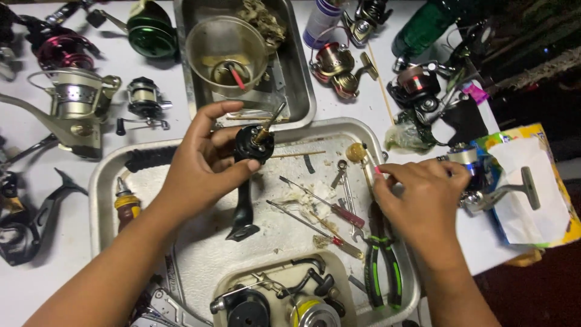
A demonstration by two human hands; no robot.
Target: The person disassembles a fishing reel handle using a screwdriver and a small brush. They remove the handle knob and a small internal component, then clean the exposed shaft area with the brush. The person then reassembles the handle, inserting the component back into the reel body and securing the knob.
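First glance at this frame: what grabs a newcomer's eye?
The left hand stands out, holding a black reel body with a brass shaft above a metal tray at centre. The right hand pinches a thin red-tipped stick at the tray's right edge, just above green-handled pliers. Around them, fishing reels crowd the white table, including a silver reel at left.

White table [36, 284], metal trays [100, 200], probably fishing reels [75, 100]
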